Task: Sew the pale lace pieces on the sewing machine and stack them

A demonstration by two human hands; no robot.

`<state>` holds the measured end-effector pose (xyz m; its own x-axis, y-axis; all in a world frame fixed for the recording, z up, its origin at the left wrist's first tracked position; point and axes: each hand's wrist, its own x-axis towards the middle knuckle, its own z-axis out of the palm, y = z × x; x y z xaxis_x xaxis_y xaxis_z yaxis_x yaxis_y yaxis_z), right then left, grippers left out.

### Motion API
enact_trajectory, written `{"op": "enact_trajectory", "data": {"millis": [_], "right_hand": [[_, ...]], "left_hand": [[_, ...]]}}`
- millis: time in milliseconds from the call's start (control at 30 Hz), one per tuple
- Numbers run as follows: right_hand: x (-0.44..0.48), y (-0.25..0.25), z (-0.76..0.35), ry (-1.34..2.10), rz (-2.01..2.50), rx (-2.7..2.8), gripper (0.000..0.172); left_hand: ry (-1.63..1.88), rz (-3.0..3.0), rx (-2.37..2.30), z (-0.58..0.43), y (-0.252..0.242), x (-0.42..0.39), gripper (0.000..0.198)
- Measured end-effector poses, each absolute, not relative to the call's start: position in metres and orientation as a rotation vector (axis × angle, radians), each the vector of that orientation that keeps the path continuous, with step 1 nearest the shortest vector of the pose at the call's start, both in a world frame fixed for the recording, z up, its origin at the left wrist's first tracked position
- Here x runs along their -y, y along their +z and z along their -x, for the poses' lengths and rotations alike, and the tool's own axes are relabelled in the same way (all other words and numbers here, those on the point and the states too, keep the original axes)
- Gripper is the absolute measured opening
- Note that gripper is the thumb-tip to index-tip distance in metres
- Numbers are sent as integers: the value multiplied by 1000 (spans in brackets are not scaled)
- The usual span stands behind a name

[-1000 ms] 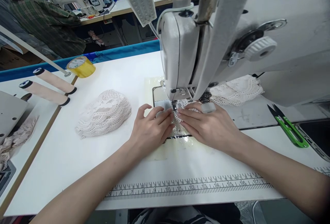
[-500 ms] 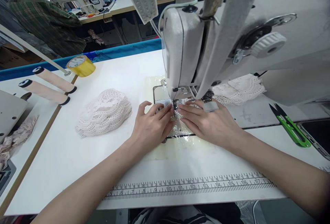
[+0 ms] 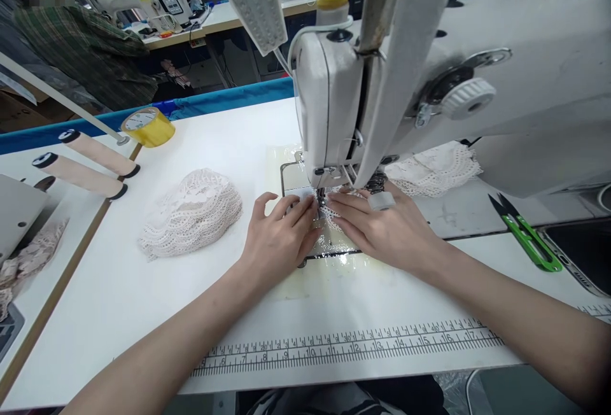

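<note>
Under the presser foot (image 3: 320,197) of the sewing machine (image 3: 329,97) is a small piece of white lace (image 3: 333,219), mostly covered by my fingers. My left hand (image 3: 279,230) lies just left of the needle, its fingers stretched forward over the machine bed, fingertips beside the foot. To the right of the needle, my right hand (image 3: 389,224) rests flat on the lace with its fingers extended. Both thumbs point inward over the shiny, film-covered needle plate (image 3: 329,248). What lies under the left fingertips is hidden.
Left of my hands sits a pile of lace (image 3: 193,214); more lace (image 3: 436,168) lies behind my right hand. Green thread snips (image 3: 529,237) and a phone (image 3: 580,249) are at right. Yellow tape (image 3: 149,127) and thread cones (image 3: 79,175) stand left. A person (image 3: 81,52) sits beyond.
The view has shifted slightly, so the machine appears a little further left. Both hands keep nearly the same places beside the needle; slightly more lace shows between them.
</note>
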<state>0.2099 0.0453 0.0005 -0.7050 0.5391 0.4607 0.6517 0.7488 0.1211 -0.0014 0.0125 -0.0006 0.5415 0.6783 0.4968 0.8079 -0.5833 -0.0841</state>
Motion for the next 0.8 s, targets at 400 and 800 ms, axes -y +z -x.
{"op": "enact_trajectory", "data": {"millis": [400,800], "right_hand": [[-57,7,-218,-562,1022,2581,39],[-45,12,-217,-481,830,2580,36]], "left_hand": [[-630,2353,1145,9,13,-7,16],[-333,2273,1459,20,12,-2,27]]}}
